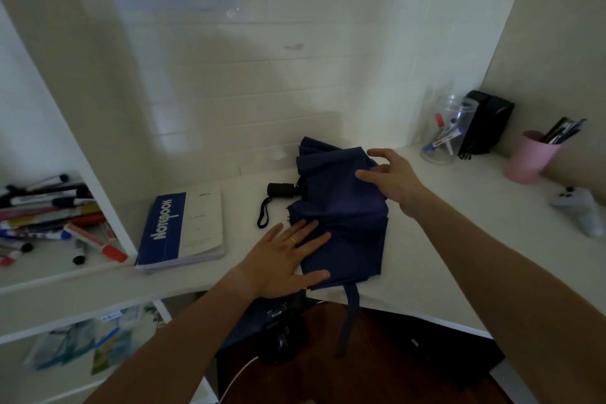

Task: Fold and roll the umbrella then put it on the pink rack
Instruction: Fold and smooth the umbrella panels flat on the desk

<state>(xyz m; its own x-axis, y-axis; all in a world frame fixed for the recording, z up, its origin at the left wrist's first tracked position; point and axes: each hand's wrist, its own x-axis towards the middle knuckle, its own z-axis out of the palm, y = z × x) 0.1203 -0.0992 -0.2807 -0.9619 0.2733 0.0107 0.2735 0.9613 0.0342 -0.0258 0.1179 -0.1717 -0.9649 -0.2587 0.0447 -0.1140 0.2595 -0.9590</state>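
A navy blue umbrella (341,216) lies collapsed and loosely bunched on the white desk (442,239), its black handle (281,190) with a wrist loop pointing left. Its closing strap (351,315) hangs over the desk's front edge. My left hand (285,256) lies flat with fingers spread on the fabric's near left corner. My right hand (392,177) rests on the fabric's far right side, fingers apart and slightly curled. Neither hand grips anything. No pink rack is visible.
A blue and white notebook (183,229) lies left of the umbrella. Markers (49,216) fill the shelf at left. At the back right stand a clear jar of pens (447,131), a black box (488,121) and a pink cup (531,157). A grey controller (583,210) lies far right.
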